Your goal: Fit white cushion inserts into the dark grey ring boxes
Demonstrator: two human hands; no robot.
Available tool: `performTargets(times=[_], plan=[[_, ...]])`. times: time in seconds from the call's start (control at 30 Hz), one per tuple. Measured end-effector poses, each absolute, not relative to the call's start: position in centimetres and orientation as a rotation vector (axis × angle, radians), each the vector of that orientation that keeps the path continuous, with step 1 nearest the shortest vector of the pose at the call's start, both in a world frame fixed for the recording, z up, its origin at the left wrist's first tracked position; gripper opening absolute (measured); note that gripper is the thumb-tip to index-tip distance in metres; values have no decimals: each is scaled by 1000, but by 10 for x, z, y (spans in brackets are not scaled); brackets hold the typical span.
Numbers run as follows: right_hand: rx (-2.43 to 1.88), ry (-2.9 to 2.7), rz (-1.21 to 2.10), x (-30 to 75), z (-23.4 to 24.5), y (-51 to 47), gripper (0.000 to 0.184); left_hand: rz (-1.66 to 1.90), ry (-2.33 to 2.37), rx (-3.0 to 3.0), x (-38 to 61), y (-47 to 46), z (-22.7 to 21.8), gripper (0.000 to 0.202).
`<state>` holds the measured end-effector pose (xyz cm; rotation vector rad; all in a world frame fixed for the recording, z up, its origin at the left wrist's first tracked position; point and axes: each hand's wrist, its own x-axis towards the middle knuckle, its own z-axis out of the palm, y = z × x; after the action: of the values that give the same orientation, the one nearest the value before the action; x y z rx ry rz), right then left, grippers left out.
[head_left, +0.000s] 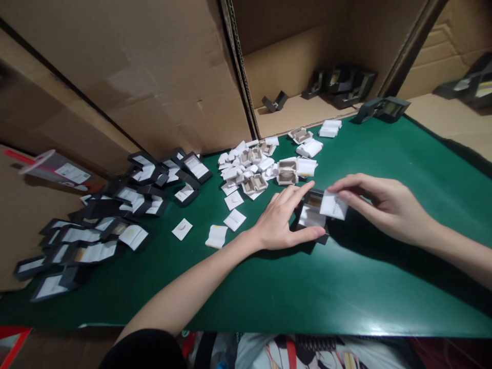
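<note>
- Table cover (346, 287): green, smooth, with a soft sheen near the front edge — it looks like vinyl or a coated mat.
- Partition walls (154, 77): brown corrugated cardboard, matt, creased and scuffed in places.
- Small black box (313, 218) under the left hand (282, 220): matt dark card, by the look of it.
- White card (333, 205) in the right hand (380, 205): thin paper, matt.
- White inserts (249, 169), far centre: matt white, paper or light card — some with a beige lining.
- Black boxes (96, 230), left: matt dark card with white paper faces.
- Cup (57, 169), far left: clear glossy plastic.
</note>
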<state>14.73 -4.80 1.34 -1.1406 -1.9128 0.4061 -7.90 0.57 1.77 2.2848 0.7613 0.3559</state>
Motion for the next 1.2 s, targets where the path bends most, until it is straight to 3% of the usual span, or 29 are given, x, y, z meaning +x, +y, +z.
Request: performTargets(times=[0.23, 0.5, 0.73, 0.93, 1.2], plan=[[-1053, -1989, 345, 148, 17, -47, 27, 354, 700, 2268, -81, 7, 18, 89], [-1077, -1932, 468, 147, 14, -49, 14, 409, 806, 2167, -77, 4, 17, 93], [-1042, -1993, 369, 147, 15, -47, 31, 360, 811, 2146, -77, 5, 19, 104], [-1084, -1865, 432, 146, 11, -49, 20, 308, 665, 2188, -83, 11, 22, 94], [-1085, -1821, 251, 148, 11, -50, 6, 303, 826, 2176, -78, 3, 20, 103]])
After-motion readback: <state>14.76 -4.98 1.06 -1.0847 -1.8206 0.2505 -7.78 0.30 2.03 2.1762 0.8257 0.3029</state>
